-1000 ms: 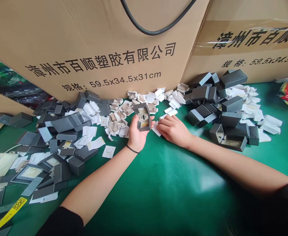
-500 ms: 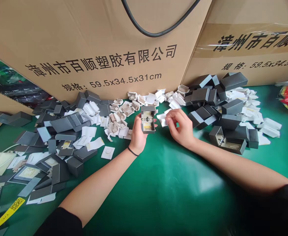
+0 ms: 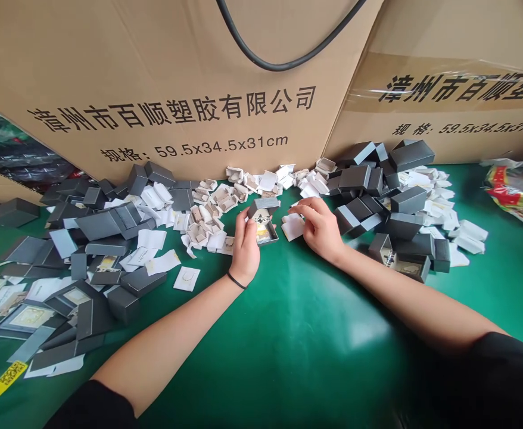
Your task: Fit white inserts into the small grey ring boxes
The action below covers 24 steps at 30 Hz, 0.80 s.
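My left hand (image 3: 246, 250) is wrapped round a small dark grey jewellery box (image 3: 268, 233). The box's lid stands up, and a pale lining with something gold-coloured shows inside; the details are too small to read. To the right, my right hand (image 3: 321, 231) is bent, with its fingers curled at the edge of a white paper insert (image 3: 292, 227). The insert appears pinched there, though the fingertips are partly hidden. A small gap separates the insert from the box.
Dark boxes and white papers lie heaped on the left (image 3: 109, 223) and right (image 3: 402, 226). Crumpled pale inserts (image 3: 205, 223) fill the middle back. Large cartons (image 3: 190, 71) stand behind the green table (image 3: 261, 357). A black cable (image 3: 283, 67) hangs above, and a red plastic bag (image 3: 518, 193) lies far right.
The box in my left hand has tilted and turned. My right fingers have shifted over the white insert, which now shows flatter. The whole view has moved slightly to the right.
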Each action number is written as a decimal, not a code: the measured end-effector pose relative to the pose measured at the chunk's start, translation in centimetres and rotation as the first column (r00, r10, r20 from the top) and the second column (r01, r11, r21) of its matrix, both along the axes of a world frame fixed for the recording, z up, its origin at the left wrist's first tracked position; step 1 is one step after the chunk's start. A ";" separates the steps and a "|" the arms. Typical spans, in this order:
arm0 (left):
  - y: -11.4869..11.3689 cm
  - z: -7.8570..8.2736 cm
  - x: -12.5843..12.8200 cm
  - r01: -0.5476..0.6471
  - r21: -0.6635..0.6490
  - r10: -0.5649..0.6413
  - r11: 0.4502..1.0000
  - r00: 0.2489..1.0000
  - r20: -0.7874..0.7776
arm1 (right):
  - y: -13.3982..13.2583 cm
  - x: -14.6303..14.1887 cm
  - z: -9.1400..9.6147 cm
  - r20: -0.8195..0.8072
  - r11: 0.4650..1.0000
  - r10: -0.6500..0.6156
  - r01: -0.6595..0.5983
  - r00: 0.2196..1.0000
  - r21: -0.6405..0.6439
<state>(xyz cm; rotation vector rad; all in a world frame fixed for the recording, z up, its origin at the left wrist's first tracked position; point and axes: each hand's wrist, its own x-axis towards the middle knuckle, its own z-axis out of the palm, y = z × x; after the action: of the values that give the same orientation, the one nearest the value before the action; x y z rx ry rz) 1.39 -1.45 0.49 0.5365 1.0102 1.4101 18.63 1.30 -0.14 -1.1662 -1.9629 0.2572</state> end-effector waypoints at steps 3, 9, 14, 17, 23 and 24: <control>0.0 -0.2 0.0 0.012 0.052 -0.010 0.999 1.000 -0.023 | 0.3 0.3 -0.3 0.024 0.994 0.112 -0.112 0.993 -0.011; 0.0 -0.3 0.0 0.003 0.083 0.000 0.997 1.000 -0.030 | -0.1 0.2 0.1 0.197 0.999 -0.022 0.014 0.980 0.041; 0.0 -0.3 0.1 -0.011 0.070 0.012 0.998 1.000 -0.010 | 0.0 0.2 -0.1 0.405 1.000 -0.008 0.015 0.914 -0.013; 0.0 -0.4 0.1 -0.009 0.066 0.009 0.998 1.000 -0.006 | 0.2 0.1 -0.2 0.345 0.999 0.039 -0.026 0.938 -0.041; 0.1 -0.7 -0.2 0.007 0.089 -0.004 0.996 1.000 -0.031 | -0.2 -0.1 0.6 -0.087 0.993 0.072 -0.080 0.994 -0.091; 0.2 -0.7 -0.3 0.031 0.093 -0.027 0.995 0.999 -0.036 | -0.3 -0.2 0.7 -0.147 0.995 0.028 -0.042 0.989 -0.094</control>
<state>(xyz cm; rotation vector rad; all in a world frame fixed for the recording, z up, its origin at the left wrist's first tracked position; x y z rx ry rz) 1.10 -1.29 -0.19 0.6438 0.9635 1.4318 18.40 0.96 0.54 -1.1420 -1.8616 0.4477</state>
